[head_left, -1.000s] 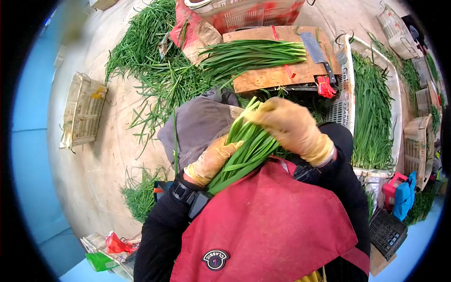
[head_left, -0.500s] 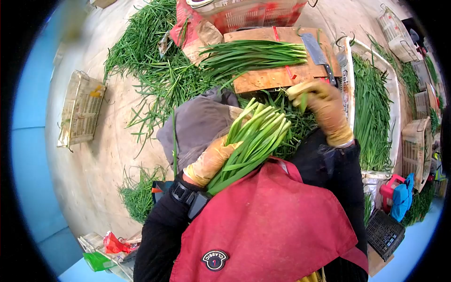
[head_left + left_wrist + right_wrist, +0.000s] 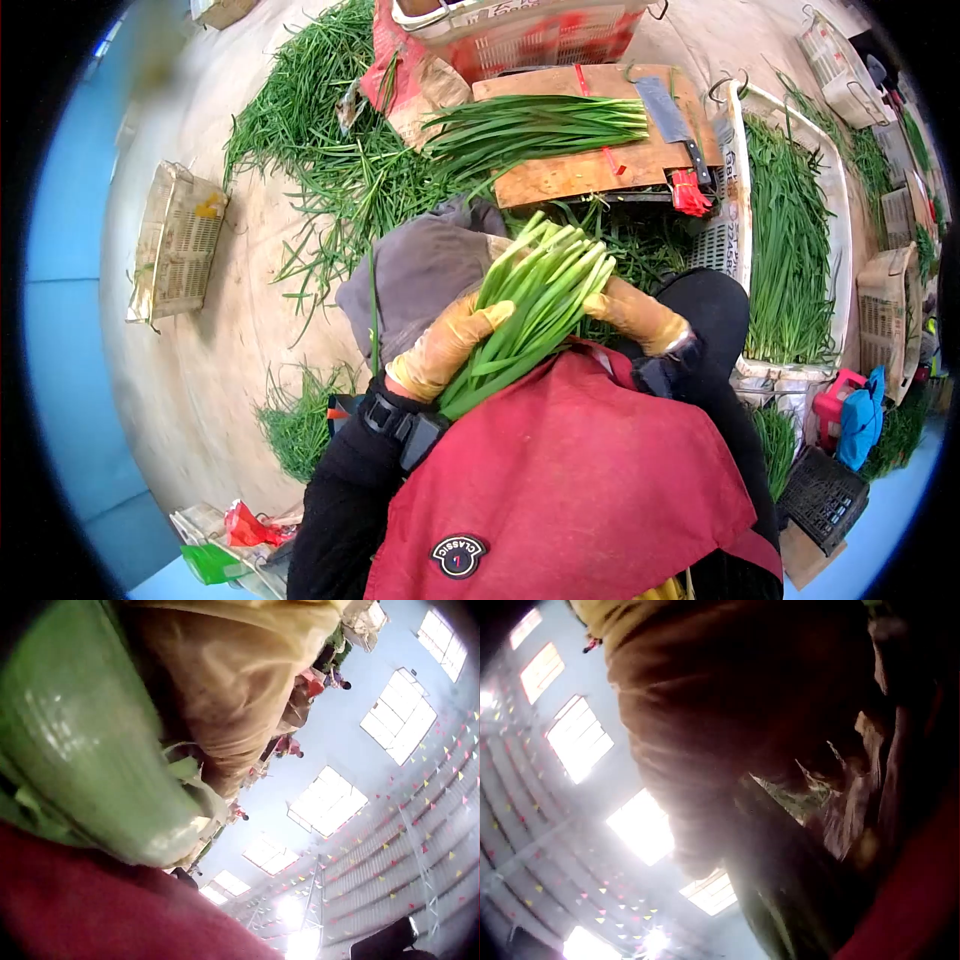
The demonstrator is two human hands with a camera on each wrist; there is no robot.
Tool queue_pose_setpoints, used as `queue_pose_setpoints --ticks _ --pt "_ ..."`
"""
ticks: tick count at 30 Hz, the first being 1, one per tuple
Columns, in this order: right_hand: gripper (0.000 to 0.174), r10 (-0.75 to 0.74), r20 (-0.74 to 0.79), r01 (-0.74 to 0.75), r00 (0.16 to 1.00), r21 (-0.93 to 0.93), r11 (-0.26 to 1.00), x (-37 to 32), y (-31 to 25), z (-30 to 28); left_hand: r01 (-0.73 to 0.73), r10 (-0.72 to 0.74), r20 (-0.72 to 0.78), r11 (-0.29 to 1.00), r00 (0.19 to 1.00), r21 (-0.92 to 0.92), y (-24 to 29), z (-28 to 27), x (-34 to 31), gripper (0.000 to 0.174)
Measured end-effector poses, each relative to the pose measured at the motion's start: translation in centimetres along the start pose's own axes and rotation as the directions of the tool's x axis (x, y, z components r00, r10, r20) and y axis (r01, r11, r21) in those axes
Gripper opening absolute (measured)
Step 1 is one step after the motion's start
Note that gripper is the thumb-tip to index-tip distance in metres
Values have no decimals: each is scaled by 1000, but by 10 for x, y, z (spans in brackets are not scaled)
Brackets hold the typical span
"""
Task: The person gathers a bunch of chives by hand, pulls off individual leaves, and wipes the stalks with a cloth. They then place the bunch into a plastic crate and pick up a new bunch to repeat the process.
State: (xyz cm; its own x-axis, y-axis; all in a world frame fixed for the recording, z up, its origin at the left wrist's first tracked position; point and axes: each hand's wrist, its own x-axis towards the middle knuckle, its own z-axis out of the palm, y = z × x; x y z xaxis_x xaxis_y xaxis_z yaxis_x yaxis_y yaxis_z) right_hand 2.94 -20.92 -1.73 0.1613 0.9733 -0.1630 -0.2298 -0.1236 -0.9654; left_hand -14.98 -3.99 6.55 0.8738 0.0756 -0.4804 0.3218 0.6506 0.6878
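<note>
A bunch of garlic chives (image 3: 545, 305) with pale cut ends lies over the lap, against a red apron (image 3: 560, 450). My gloved left hand (image 3: 445, 345) grips its left side, thumb across the leaves; in the left wrist view the glove (image 3: 225, 675) stands over the broad green leaves (image 3: 82, 742). From the other side my gloved right hand (image 3: 640, 315) holds the bunch near the pale ends, its fingers partly hidden behind the stalks. The right wrist view is dark, with the glove (image 3: 705, 712) over the leaves (image 3: 780, 892).
Ahead, a wooden board (image 3: 560, 180) bears more chives (image 3: 550, 120), a cleaver (image 3: 665, 112) and red ties (image 3: 688, 190). A white crate (image 3: 742, 200) of chives stands right of it. Loose chives (image 3: 310, 100) pile at the back left; another crate (image 3: 180, 240) stands left.
My right hand drew away from the stem ends to the right with a leaf, then came back lower, empty of it, to the bunch's right side. The left hand keeps its grip.
</note>
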Motion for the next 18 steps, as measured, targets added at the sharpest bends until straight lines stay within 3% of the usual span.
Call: queue_pose_setpoints --ticks 1,3,4,6,10,12,13,16,17,18 --pt "80 -47 23 42 999 200 979 11 -4 11 20 -22 66 999 998 33 -1 -3 1 60" --pt "87 -145 48 91 988 575 813 28 -19 32 57 -73 185 994 980 95 -6 -12 2 67" --pt "93 -83 59 21 995 682 731 28 -40 42 55 -77 224 993 972 102 -5 -12 2 70" --pt "92 -216 12 135 976 743 655 42 -39 50 46 -80 303 992 949 118 -1 -14 4 76" --pt "76 -224 -151 263 963 717 646 41 -48 55 32 -79 350 990 933 138 1 -16 11 77" --pt "65 -197 -248 316 948 690 651 39 -42 55 -92 22 329 976 944 196 -2 -12 18 75" --pt "50 -182 -323 360 929 670 649 36 -47 58 -152 74 319 963 945 224 0 -10 19 75" --pt "43 -263 -443 506 857 628 592 31 -57 50 60 -177 319 938 931 343 22 -14 5 68" --pt "40 -278 -448 519 850 619 590 25 -64 42 -5 -141 369 930 919 367 25 -21 1 64" --pt "39 -321 -459 556 828 602 573 22 -64 33 -33 -127 278 862 952 506 29 -27 -1 62"
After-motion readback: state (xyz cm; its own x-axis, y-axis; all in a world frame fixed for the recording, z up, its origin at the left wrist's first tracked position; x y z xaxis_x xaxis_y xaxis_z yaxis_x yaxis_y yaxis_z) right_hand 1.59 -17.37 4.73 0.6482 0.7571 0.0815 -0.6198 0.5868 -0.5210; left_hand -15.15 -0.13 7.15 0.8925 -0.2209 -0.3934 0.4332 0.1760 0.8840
